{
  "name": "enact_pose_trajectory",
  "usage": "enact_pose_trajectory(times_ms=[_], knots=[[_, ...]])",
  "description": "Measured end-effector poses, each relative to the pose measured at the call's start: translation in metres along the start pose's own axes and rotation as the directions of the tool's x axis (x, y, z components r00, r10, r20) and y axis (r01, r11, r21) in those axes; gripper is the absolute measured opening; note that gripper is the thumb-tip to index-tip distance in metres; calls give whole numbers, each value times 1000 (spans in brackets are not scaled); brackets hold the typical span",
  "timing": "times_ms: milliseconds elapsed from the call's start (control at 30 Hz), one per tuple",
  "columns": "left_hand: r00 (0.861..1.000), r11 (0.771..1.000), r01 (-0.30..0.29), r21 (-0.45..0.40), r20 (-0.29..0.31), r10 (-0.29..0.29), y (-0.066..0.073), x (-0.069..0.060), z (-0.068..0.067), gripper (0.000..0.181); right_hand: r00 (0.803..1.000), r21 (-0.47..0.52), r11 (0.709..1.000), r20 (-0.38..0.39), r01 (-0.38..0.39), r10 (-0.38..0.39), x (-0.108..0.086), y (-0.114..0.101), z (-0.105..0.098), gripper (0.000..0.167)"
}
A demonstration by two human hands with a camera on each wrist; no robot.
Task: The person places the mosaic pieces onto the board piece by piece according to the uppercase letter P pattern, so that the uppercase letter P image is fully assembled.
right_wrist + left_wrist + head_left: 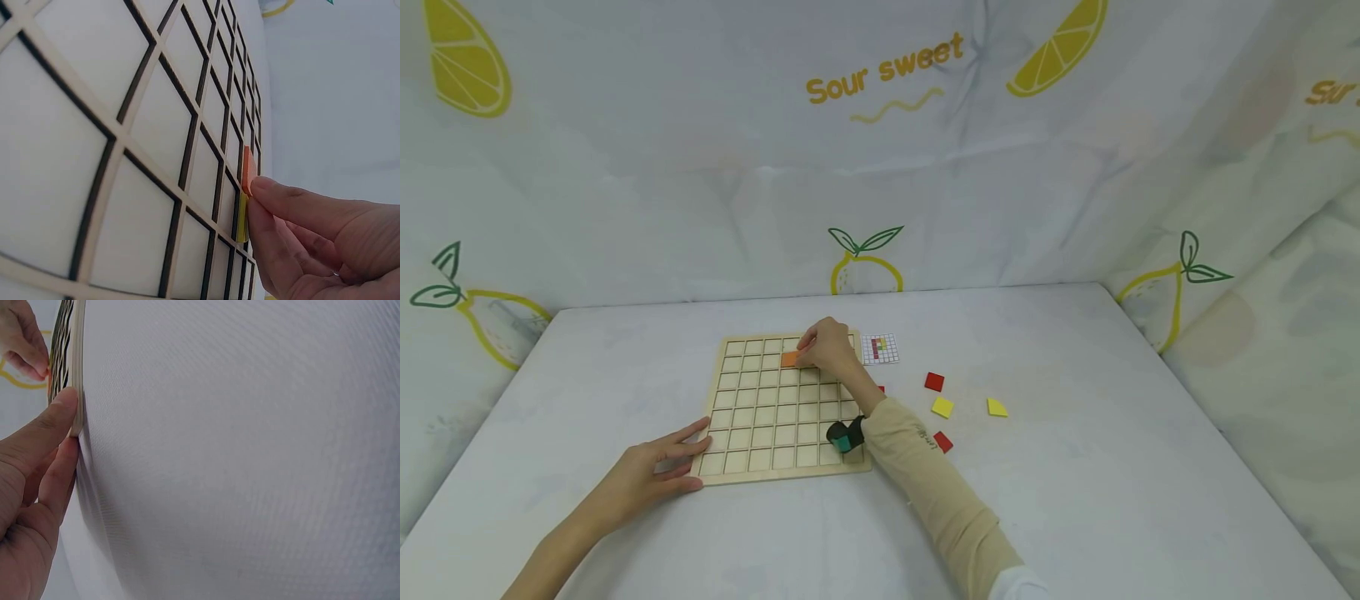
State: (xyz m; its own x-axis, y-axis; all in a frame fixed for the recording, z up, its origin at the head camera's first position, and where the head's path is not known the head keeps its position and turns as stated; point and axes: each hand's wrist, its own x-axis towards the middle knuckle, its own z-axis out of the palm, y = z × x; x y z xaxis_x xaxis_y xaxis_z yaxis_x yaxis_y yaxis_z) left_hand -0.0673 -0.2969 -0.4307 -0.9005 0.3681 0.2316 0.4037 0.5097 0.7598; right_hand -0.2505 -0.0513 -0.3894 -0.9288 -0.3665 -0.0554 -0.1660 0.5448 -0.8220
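A wooden grid board [763,414] lies on the table. My left hand [638,486] is at its lower left corner; in the left wrist view that hand [34,487] grips the board's edge [77,369] between thumb and fingers. My right hand [829,346] is over the board's far part, fingertips at an orange piece [789,359]. In the right wrist view the thumb and finger of this hand [312,240] pinch near the orange piece [250,170], with a yellow piece [242,217] beside it in the grid. The fingers partly hide both pieces.
A small printed pattern card [880,349] lies off the board's far right corner. Right of the board are red pieces [934,382], [943,442] and yellow pieces [942,407], [997,407]. Another red piece [882,390] shows beside the right wrist. A printed cloth [1000,183] hangs behind the table.
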Motion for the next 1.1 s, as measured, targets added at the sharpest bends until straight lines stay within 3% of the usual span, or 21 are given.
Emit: enact_pose_trajectory(times_ms=[200, 367, 633, 933, 1100], knots=[[1000, 1000, 2, -10, 4, -2, 0, 1, 0, 53, 999, 42, 998, -19, 41, -40, -1, 7, -7, 17], [1000, 1000, 7, -7, 4, -7, 1, 1, 0, 54, 1000, 145, 989, -28, -1, 5, -3, 21, -17, 20], [1000, 1000, 4, -3, 4, -4, 0, 0, 0, 53, 994, 434, 895, 30, -105, 102, -11, 40, -43, 29], [999, 999, 51, -1, 5, -51, 1, -1, 1, 55, 985, 454, 875, 45, -169, 167, -23, 63, -88, 36], [1000, 999, 29, 36, -1, -29, 0, -2, 1, 55, 977, 421, 883, 35, -206, 211, -31, 74, -111, 37]])
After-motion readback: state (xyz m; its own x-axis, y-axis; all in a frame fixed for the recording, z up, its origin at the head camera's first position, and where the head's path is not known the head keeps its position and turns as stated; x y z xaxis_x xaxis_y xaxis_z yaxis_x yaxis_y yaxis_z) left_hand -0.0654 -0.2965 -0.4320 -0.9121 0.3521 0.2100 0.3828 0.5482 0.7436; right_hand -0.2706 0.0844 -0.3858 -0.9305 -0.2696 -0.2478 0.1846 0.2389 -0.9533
